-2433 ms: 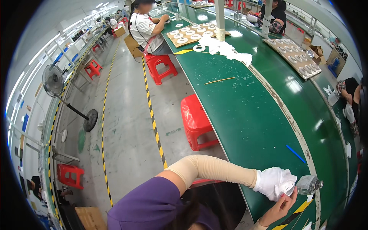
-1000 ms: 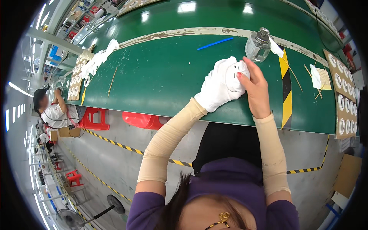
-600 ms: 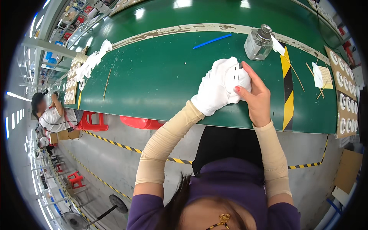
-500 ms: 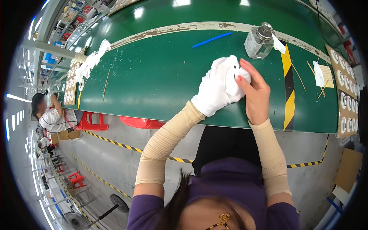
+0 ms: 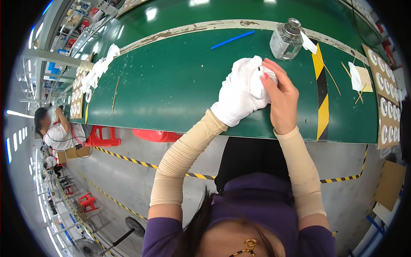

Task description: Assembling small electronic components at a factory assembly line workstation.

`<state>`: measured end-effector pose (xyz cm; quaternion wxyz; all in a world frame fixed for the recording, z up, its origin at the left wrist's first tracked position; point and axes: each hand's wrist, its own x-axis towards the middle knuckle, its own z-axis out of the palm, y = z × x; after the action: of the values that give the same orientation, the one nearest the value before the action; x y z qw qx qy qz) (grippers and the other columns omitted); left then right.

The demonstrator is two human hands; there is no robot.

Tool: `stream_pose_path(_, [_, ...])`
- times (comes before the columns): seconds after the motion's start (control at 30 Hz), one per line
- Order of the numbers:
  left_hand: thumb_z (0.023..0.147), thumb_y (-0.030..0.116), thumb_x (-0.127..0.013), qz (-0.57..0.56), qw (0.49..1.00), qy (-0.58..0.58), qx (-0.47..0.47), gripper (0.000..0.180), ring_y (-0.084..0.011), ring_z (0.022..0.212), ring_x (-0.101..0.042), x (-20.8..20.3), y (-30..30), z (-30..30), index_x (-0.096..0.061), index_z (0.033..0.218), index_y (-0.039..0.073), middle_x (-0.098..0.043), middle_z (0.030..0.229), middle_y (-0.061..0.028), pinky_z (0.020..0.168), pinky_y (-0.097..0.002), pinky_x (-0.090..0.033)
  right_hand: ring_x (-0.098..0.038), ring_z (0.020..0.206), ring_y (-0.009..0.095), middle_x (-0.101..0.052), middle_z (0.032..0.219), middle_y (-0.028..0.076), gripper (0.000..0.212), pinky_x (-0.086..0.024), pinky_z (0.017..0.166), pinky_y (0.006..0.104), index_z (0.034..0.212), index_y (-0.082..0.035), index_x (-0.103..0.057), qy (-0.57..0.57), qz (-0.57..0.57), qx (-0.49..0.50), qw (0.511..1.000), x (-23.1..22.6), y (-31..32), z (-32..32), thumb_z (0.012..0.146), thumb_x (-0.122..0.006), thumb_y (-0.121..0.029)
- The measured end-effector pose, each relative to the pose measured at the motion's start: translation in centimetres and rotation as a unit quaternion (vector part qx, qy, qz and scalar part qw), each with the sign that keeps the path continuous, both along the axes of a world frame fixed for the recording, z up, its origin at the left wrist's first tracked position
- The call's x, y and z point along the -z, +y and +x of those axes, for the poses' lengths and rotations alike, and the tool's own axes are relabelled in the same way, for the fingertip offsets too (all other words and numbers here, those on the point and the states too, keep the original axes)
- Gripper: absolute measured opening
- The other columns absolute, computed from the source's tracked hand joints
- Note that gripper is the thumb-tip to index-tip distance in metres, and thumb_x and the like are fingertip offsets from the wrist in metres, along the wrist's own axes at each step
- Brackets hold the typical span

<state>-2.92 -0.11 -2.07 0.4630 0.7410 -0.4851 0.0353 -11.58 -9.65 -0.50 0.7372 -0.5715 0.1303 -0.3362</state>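
My left hand (image 5: 237, 92), in a white glove, is closed around a white rounded part (image 5: 258, 87) with a small dark slot near its upper edge. White on white makes the part's outline hard to separate from the glove. My bare right hand (image 5: 282, 96) grips the same part from the right, its fingers curved over the top and its thumb against the face. Both hands are above the green table (image 5: 158, 85), close to its front edge. Beyond them stand a clear bottle with a metal top (image 5: 286, 40) and, to its left, a blue pen-like stick (image 5: 232, 40).
Cardboard trays of white rings (image 5: 388, 107) lie at the right, with another tray (image 5: 77, 100) far left. Thin wooden sticks (image 5: 115, 95), a yellow pad (image 5: 365, 79) and white cloths (image 5: 100, 68) lie about. A person (image 5: 58, 128) sits far left near a red stool (image 5: 102, 136).
Both hands have shifted slightly left with the white part between them. My right fingers stay wrapped on its right side. The whole view has moved a little.
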Motion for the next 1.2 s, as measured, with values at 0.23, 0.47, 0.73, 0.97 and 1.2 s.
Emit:
stream_pose_path(0.23, [0.061, 0.028, -0.083, 0.023, 1.0, 0.0, -0.008, 0.085, -0.0342, 0.11, -0.052, -0.1, 0.2, 0.2, -0.041, 0.133, 0.01, -0.044, 0.127, -0.0161, 0.089, -0.0409, -0.048, -0.049, 0.118, 0.014, -0.051, 0.132, 0.01, 0.038, -0.036, 0.101, 0.0262, 0.127, 0.005, -0.052, 0.038, -0.028, -0.039, 0.998, 0.6, -0.4, -0.8, 0.092, -0.059, -0.008])
stream_pose_path(0.47, [0.06, 0.025, -0.085, 0.009, 0.999, -0.04, -0.031, 0.084, -0.0299, 0.112, -0.052, -0.2, -0.5, -0.3, -0.041, 0.13, 0.006, -0.048, 0.122, -0.0155, 0.092, -0.0372, -0.046, -0.058, 0.078, 0.007, -0.069, 0.094, 0.006, 0.022, -0.047, 0.071, 0.0208, 0.109, 0.004, -0.065, 0.017, 0.105, 0.008, 0.994, 1.2, -3.2, 0.9, 0.09, -0.061, -0.008])
stream_pose_path(0.73, [0.061, 0.022, -0.087, -0.025, 0.999, 0.044, -0.017, 0.087, -0.0241, 0.104, -0.059, 0.2, -0.6, 0.4, -0.039, 0.131, 0.006, -0.053, 0.118, -0.0135, 0.09, -0.0332, -0.05, -0.058, 0.075, 0.009, -0.062, 0.083, 0.002, 0.005, -0.046, 0.067, 0.0228, 0.086, 0.0, -0.063, 0.115, -0.267, 0.123, 0.949, -2.5, -3.1, -4.7, 0.086, -0.062, -0.005])
stream_pose_path(0.97, [0.058, 0.024, -0.086, 0.022, 0.999, 0.026, 0.014, 0.09, -0.0322, 0.114, -0.052, -1.1, 0.3, 0.0, -0.04, 0.135, 0.016, -0.045, 0.129, -0.013, 0.094, -0.0404, -0.046, -0.061, 0.082, 0.021, -0.063, 0.091, 0.008, 0.011, -0.05, 0.072, 0.0296, 0.094, 0.002, -0.064, 0.118, -0.561, 0.093, 0.814, 0.6, -7.9, -7.5, 0.083, -0.06, -0.001])
stream_pose_path(1.2, [0.057, 0.022, -0.087, -0.007, 0.992, 0.105, 0.073, 0.094, -0.0333, 0.119, -0.049, 0.1, 0.3, 0.7, -0.037, 0.136, 0.012, -0.043, 0.131, -0.0149, 0.098, -0.04, -0.045, -0.056, 0.101, 0.012, -0.061, 0.11, 0.006, 0.019, -0.044, 0.085, 0.023, 0.107, 0.003, -0.064, 0.07, -0.188, 0.01, 0.98, -1.1, -2.8, -5.6, 0.089, -0.061, -0.002])
